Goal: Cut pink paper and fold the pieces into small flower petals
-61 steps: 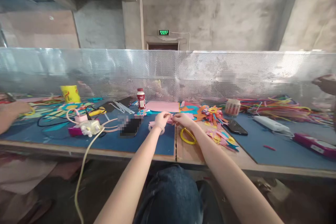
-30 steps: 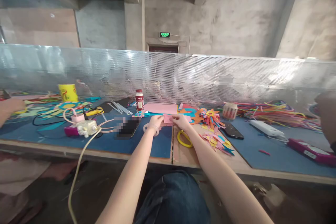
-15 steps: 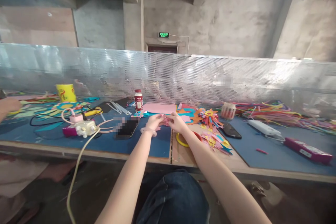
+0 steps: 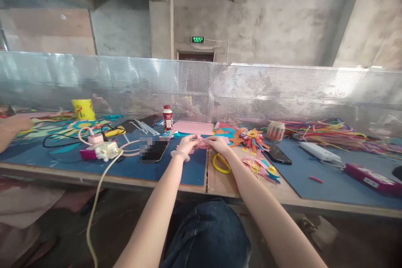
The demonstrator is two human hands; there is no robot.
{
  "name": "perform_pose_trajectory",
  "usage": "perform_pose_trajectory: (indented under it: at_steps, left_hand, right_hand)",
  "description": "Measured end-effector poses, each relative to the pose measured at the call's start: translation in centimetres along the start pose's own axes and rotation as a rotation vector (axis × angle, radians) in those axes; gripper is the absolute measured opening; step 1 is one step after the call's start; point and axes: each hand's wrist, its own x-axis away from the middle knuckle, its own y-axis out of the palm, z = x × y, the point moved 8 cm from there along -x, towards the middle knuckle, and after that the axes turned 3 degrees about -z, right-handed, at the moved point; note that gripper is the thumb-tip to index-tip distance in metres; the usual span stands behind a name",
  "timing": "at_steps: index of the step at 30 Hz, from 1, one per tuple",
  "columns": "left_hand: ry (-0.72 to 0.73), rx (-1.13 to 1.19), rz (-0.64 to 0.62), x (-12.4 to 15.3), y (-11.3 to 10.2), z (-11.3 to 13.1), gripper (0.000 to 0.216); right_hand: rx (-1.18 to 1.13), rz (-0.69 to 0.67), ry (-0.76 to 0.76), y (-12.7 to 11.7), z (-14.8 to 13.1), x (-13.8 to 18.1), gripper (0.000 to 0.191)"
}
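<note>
1. Both hands are spreading a touch wider than half a second ago. The left hand (image 4: 187,143) and right hand (image 4: 218,143) are each pinching one end of the pink paper piece (image 4: 202,143), so the fingertips are no longer bunching together in the middle.
2. That piece is sitting low over the middle of the workbench (image 4: 222,186), about halfway between its near and far edges. It looks like it's being stretched flat rather than crumpled, so I'd say the shaping is still going on, not wrapping up.
3. Over at the left end, a co-worker's hand (image 4: 15,123) is keeping to its own patch, well apart from all this, with the yellow cup (image 4: 83,109) standing behind it towards the far edge.
4. Just left of the left hand, a phone (image 4: 153,150) is lying untouched, and the red-capped bottle (image 4: 167,117) is standing upright by the far edge.
5. Just right of the right wrist, the yellow scissors (image 4: 220,163) are lying idle near the near edge.
6. Further right, the paper flower (image 4: 252,137) and the black phone (image 4: 278,154) are staying put.
7. At the right end, the co-worker's hand seen a second ago is gone, leaving only the coloured strips (image 4: 329,132).
</note>
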Motion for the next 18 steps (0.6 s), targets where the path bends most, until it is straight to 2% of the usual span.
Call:
perform_pose_trajectory:
  at_steps: [9, 18]
  left_hand:
    - [-0.022, -0.027, -0.018, 0.2, 0.7, 0.2, 0.035]
    - [-0.059, -0.064, -0.011, 1.4, 1.2, 1.2, 0.042]
  right_hand:
    - [0.016, 0.011, 0.027, -0.1, 0.4, 0.1, 0.021]
    - [0.097, 0.022, -0.035, -0.1, -0.1, 0.1, 0.023]
